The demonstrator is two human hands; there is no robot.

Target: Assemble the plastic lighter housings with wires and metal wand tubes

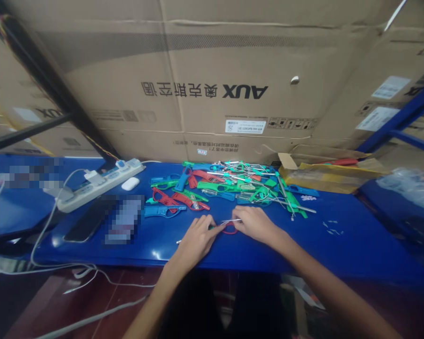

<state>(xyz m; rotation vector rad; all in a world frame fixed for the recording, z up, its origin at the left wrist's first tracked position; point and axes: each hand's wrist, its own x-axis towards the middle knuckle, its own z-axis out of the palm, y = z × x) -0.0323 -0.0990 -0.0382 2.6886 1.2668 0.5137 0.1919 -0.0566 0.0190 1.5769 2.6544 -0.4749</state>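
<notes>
On the near side of the jumbled pile of red, green and blue plastic casings [217, 187], the left hand [199, 235], its grip impossible to tell, meets a red looped plastic part [229, 230]; the right hand [253, 223] pinches a thin silvery metal piece [229, 221]. Fitting seems underway, needing steady alignment next.

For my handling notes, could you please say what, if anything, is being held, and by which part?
The left hand and right hand appear to hold a red looped piece and a thin metallic piece between them; the gripped parts are hidden.
</notes>
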